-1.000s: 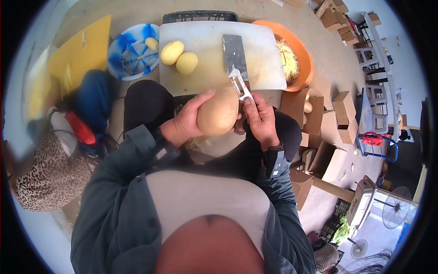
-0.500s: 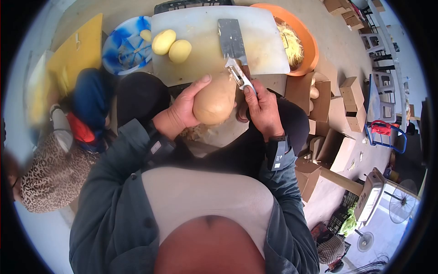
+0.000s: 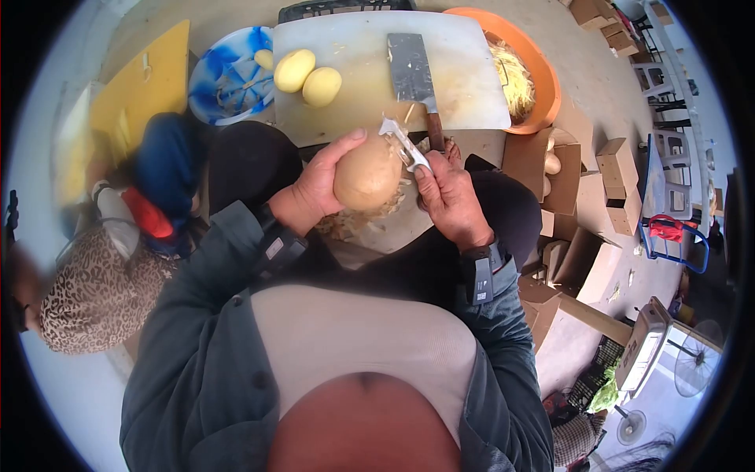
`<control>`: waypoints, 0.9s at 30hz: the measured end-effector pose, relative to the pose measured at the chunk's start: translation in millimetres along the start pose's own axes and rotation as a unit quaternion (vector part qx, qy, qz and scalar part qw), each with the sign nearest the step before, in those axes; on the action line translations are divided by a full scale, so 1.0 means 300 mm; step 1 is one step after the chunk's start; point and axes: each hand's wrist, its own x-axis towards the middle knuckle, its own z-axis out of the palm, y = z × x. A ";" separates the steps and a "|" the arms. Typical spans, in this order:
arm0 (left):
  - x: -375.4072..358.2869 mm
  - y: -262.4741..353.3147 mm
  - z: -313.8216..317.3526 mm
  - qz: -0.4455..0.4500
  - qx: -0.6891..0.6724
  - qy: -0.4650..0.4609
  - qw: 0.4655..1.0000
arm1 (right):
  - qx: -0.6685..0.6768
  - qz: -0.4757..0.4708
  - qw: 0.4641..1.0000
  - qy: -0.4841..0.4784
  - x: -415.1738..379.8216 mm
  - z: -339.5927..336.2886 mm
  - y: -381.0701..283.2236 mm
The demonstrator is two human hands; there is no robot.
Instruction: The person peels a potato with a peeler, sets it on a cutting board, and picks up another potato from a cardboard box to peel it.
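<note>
My left hand [image 3: 318, 187] grips a large brown unpeeled potato [image 3: 366, 175] over my lap. My right hand [image 3: 446, 197] holds a metal peeler [image 3: 403, 144], its blade resting on the potato's upper right side. Peelings [image 3: 358, 220] lie piled just under the potato. Beyond my hands a white cutting board [image 3: 370, 79] carries two peeled yellow potatoes [image 3: 308, 79] and a cleaver [image 3: 412, 67].
A blue and white bowl [image 3: 228, 79] with a peeled potato stands left of the board, an orange basin [image 3: 528, 79] of shreds right of it. Cardboard boxes [image 3: 566, 177] crowd the floor at right. A person in a leopard-print top [image 3: 94, 287] sits at left beside a yellow board [image 3: 138, 86].
The peeler has slid from the potato's far right edge up onto its top. The potato sits slightly lower and nearer me, and my view has shifted a little.
</note>
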 end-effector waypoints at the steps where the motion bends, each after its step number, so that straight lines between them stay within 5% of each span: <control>1: -0.001 0.001 0.000 -0.001 0.001 0.000 1.000 | 0.002 0.010 1.000 -0.007 -0.004 0.002 0.001; 6: -0.008 -0.009 0.035 0.031 0.000 0.051 0.998 | 0.003 0.021 1.000 -0.017 -0.019 0.011 0.010; 8: 0.038 -0.015 -0.016 0.035 -0.011 0.020 0.999 | -0.019 -0.098 0.992 -0.077 -0.029 0.036 -0.001; 10: 0.061 -0.001 -0.041 0.040 -0.021 -0.008 0.999 | -0.086 -0.089 0.980 -0.156 -0.058 0.126 -0.029; 12: 0.062 0.030 -0.026 0.022 -0.083 -0.024 0.996 | -0.038 -0.111 0.990 -0.079 -0.053 0.119 -0.020; 14: 0.059 0.038 -0.010 0.005 -0.137 -0.083 0.987 | 0.027 -0.034 0.998 -0.054 -0.049 0.058 -0.014; 17: 0.059 0.033 -0.008 0.027 -0.173 0.001 0.985 | 0.151 0.025 0.988 0.035 -0.042 0.042 0.030; 22: 0.049 0.014 0.019 0.043 -0.026 -0.008 0.999 | 0.189 0.101 0.964 0.155 0.007 0.076 0.019; 27: 0.040 0.000 0.038 0.056 0.059 -0.019 0.997 | 0.221 0.127 0.958 0.130 0.033 0.082 0.016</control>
